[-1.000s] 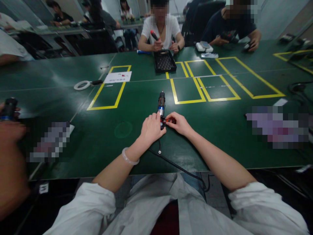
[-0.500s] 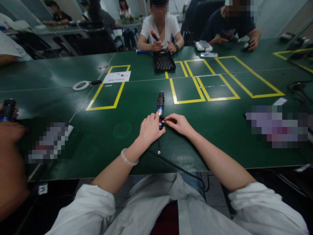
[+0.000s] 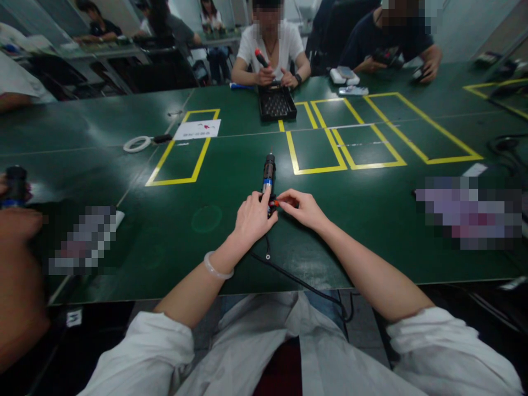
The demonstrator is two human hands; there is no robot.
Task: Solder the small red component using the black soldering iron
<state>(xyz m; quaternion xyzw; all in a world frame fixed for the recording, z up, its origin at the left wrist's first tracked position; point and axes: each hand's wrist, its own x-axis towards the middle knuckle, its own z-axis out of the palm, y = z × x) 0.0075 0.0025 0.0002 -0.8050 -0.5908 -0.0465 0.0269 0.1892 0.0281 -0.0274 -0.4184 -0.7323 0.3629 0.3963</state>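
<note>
A slim cylindrical device (image 3: 269, 165) with black, brown and blue sections lies on the green table, its thin tip facing away from me. My left hand (image 3: 253, 216) is closed around its near end, with the index finger stretched along its top. From the right, my right hand (image 3: 303, 209) pinches a small red piece (image 3: 274, 204) at the device's side. Something orange and dark shows under its fingers, too small to name. A thin black lead with a ring terminal (image 3: 268, 257) comes out below my left hand. A black cable (image 3: 297, 278) runs over the table edge.
Yellow tape outlines (image 3: 317, 171) mark the table. A white paper (image 3: 198, 129) and a coiled white cable (image 3: 137, 144) lie far left. Across the table, a person handles a red-and-black tool (image 3: 260, 58) above a black tray (image 3: 277, 104). A co-worker's hand (image 3: 18, 228) is at left.
My left index finger has stretched forward onto the device, and the device's far end has shifted slightly left. My right hand stays at its side, with more orange showing under the fingers.
</note>
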